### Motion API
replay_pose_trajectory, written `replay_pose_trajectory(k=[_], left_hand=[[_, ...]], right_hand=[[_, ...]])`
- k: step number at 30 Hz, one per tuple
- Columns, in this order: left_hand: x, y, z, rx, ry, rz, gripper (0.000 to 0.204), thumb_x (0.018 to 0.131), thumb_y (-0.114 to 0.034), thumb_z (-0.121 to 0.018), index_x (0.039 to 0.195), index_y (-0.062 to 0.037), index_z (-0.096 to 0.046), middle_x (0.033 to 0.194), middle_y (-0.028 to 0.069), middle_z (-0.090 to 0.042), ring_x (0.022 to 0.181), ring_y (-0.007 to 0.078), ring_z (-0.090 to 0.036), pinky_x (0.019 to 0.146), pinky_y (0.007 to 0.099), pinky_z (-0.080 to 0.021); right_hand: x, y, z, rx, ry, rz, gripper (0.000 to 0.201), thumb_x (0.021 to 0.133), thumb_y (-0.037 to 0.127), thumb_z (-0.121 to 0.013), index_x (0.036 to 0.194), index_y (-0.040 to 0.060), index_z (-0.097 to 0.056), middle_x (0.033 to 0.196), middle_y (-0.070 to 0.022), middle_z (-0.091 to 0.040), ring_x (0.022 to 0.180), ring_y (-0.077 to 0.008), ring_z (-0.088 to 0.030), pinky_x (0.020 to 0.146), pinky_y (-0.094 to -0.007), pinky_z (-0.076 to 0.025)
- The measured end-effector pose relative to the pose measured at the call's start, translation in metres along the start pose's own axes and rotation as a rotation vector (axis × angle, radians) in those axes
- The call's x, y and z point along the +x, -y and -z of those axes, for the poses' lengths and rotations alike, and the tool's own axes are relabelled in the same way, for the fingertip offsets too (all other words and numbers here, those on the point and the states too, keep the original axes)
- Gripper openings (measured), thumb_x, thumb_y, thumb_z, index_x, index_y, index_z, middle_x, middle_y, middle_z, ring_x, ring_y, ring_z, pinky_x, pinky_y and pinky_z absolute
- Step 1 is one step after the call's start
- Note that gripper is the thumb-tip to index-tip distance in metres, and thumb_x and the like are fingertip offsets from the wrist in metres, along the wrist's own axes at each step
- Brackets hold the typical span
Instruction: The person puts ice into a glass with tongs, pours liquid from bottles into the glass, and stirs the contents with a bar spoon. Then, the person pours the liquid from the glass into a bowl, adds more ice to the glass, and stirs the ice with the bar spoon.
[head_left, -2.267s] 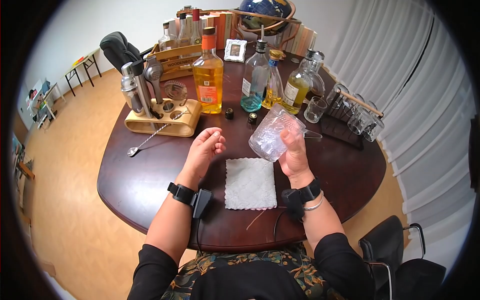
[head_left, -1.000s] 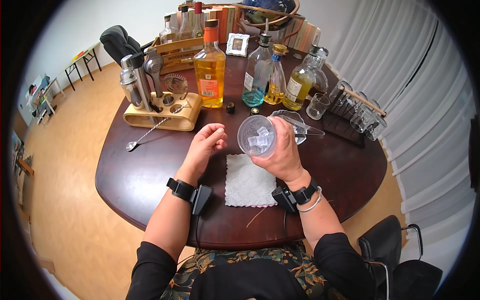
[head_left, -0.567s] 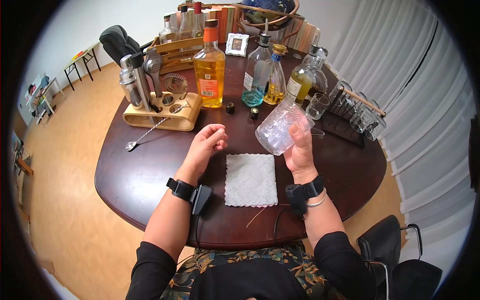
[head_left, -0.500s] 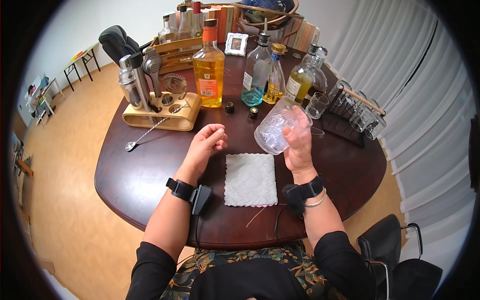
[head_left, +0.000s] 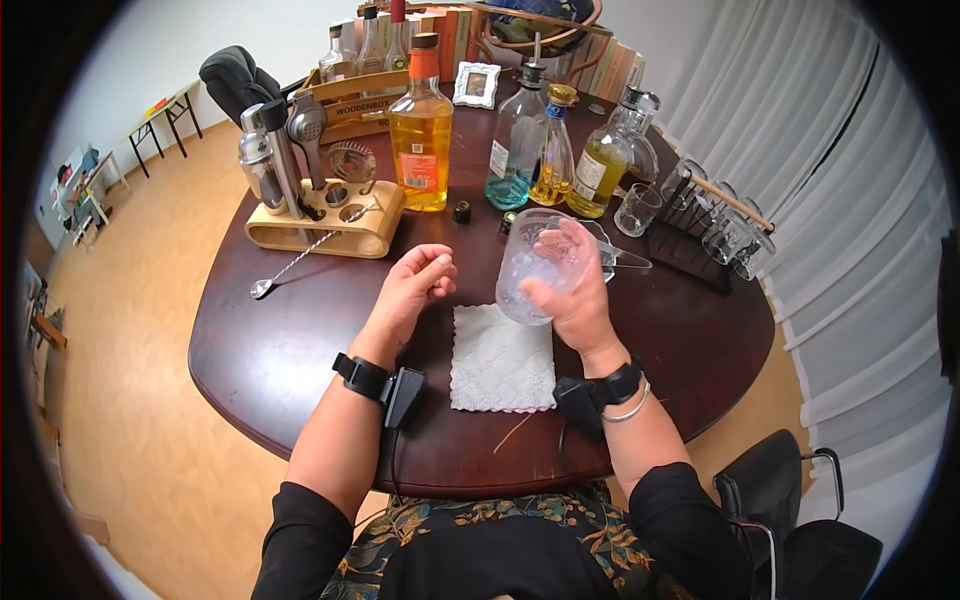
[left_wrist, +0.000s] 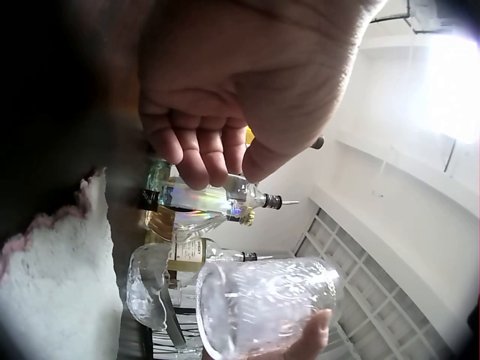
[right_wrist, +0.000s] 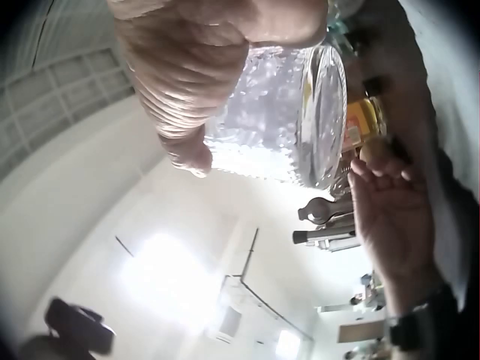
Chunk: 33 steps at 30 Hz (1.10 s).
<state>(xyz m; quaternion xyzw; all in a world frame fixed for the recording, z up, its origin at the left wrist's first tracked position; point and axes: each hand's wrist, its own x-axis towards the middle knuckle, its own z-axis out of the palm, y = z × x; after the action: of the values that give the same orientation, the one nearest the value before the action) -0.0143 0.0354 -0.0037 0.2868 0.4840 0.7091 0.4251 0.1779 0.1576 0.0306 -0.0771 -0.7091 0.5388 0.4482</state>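
My right hand (head_left: 583, 312) grips a clear patterned mixing glass (head_left: 515, 290) holding ice cubes, raised above the table and tilted. Thumb and fingers wrap round its side. In the left wrist view the mixing glass (left_wrist: 262, 307) lies on its side relative to that camera; the right wrist view shows its thick base (right_wrist: 326, 120) close up. A folded pale cloth (head_left: 503, 365) lies below it, nearer the body. My left hand (head_left: 415, 283) rests to the left of the cloth, fingers loosely curled and holding nothing.
Behind the glass stands a clear bowl (head_left: 607, 255), partly hidden. Beyond are an amber bottle (head_left: 421, 150), a blue-tinted bottle (head_left: 513, 150) and a yellow-green bottle (head_left: 600, 170). A wooden bar-tool stand (head_left: 375, 235) with a twisted spoon (head_left: 295, 265) is at left, a glass rack (head_left: 690, 255) at right.
The right wrist keeps turning, tipping the glass one way and back; since half a second ago the glass has swung slightly left and changed its tilt. The left hand stays put.
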Motion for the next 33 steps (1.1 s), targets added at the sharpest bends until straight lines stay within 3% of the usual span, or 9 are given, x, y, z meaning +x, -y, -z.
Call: replay_pose_trajectory(k=[2, 7, 13, 17, 20, 24, 27, 30, 33], left_hand=[[0.0, 0.0, 0.0, -0.009, 0.002, 0.002, 0.02, 0.094, -0.022, -0.061, 0.108, -0.0087, -0.058, 0.088, -0.001, -0.06, 0.073, 0.0051, -0.056, 0.069, 0.0184, -0.046], [0.0, 0.0, 0.0, -0.026, 0.002, 0.007, 0.019, 0.094, -0.022, -0.061, 0.107, -0.009, -0.058, 0.088, -0.001, -0.06, 0.072, 0.0053, -0.056, 0.068, 0.0185, -0.046], [-0.001, -0.001, -0.001, 0.002, -0.002, 0.022, 0.019, 0.094, -0.022, -0.061, 0.107, -0.0093, -0.058, 0.088, -0.0012, -0.06, 0.073, 0.0053, -0.056, 0.069, 0.0187, -0.046], [-0.002, -0.002, -0.002, 0.001, -0.006, 0.014, 0.02, 0.093, -0.023, -0.062, 0.107, -0.0092, -0.058, 0.089, -0.0015, -0.06, 0.073, 0.0051, -0.056, 0.069, 0.0184, -0.046], [-0.002, -0.003, -0.003, 0.01, -0.008, 0.008, 0.02, 0.093, -0.023, -0.062, 0.107, -0.009, -0.058, 0.089, -0.0015, -0.06, 0.073, 0.005, -0.056, 0.069, 0.0182, -0.046], [0.0, 0.0, 0.0, 0.003, 0.004, -0.005, 0.02, 0.093, -0.023, -0.062, 0.107, -0.0088, -0.058, 0.089, -0.0015, -0.06, 0.073, 0.0051, -0.056, 0.069, 0.0182, -0.046], [-0.001, -0.002, -0.001, 0.007, -0.002, -0.001, 0.02, 0.093, -0.023, -0.062, 0.107, -0.0087, -0.058, 0.089, -0.0014, -0.06, 0.073, 0.0055, -0.056, 0.068, 0.0184, -0.046], [0.0, -0.001, 0.0, 0.004, -0.003, 0.0, 0.02, 0.093, -0.022, -0.062, 0.107, -0.0087, -0.058, 0.089, -0.0012, -0.06, 0.073, 0.0059, -0.056, 0.068, 0.0186, -0.046], [0.0, 0.0, 0.0, -0.005, -0.006, 0.005, 0.02, 0.093, -0.022, -0.062, 0.107, -0.0087, -0.058, 0.089, -0.001, -0.06, 0.073, 0.0061, -0.056, 0.068, 0.0187, -0.046]], right_hand=[[0.003, 0.001, 0.005, 0.49, -0.046, -0.251, 0.082, 0.072, 0.021, -0.079, 0.137, 0.0026, -0.033, 0.123, -0.0089, -0.049, 0.113, -0.0214, -0.05, 0.1, -0.0364, -0.04], [0.006, 0.016, 0.008, 0.848, -0.052, -0.298, 0.066, 0.079, 0.037, -0.075, 0.13, 0.0053, -0.047, 0.118, -0.0077, -0.057, 0.11, -0.0205, -0.056, 0.098, -0.0377, -0.044], [0.009, 0.002, 0.01, 0.35, -0.085, -0.059, 0.081, 0.072, 0.025, -0.08, 0.135, 0.0019, -0.036, 0.125, -0.0109, -0.049, 0.116, -0.0222, -0.049, 0.101, -0.0363, -0.041], [0.002, 0.005, 0.007, -0.629, 0.054, 0.361, 0.094, 0.057, 0.016, -0.085, 0.135, 0.0022, -0.034, 0.125, -0.016, -0.046, 0.118, -0.0313, -0.046, 0.103, -0.0398, -0.036], [0.003, 0.008, -0.001, -0.854, 0.16, 0.571, 0.095, 0.053, 0.011, -0.085, 0.133, 0.0021, -0.036, 0.123, -0.0172, -0.048, 0.113, -0.0328, -0.05, 0.101, -0.0421, -0.039], [0.001, 0.01, -0.002, -0.865, 0.226, 0.575, 0.094, 0.054, 0.011, -0.085, 0.134, 0.003, -0.036, 0.124, -0.0162, -0.049, 0.114, -0.0324, -0.05, 0.1, -0.0414, -0.04], [-0.002, 0.003, -0.003, -0.414, 0.12, 0.182, 0.088, 0.063, 0.016, -0.083, 0.136, 0.0032, -0.034, 0.125, -0.0129, -0.049, 0.115, -0.026, -0.05, 0.1, -0.0388, -0.042], [0.003, 0.001, 0.006, 0.344, -0.004, -0.202, 0.086, 0.07, 0.02, -0.082, 0.138, 0.0025, -0.032, 0.125, -0.0117, -0.048, 0.116, -0.0233, -0.049, 0.1, -0.0345, -0.04], [0.006, 0.008, 0.008, 0.734, -0.016, -0.311, 0.082, 0.075, 0.028, -0.078, 0.139, 0.0037, -0.031, 0.123, -0.0102, -0.051, 0.113, -0.0213, -0.052, 0.1, -0.0366, -0.042]])
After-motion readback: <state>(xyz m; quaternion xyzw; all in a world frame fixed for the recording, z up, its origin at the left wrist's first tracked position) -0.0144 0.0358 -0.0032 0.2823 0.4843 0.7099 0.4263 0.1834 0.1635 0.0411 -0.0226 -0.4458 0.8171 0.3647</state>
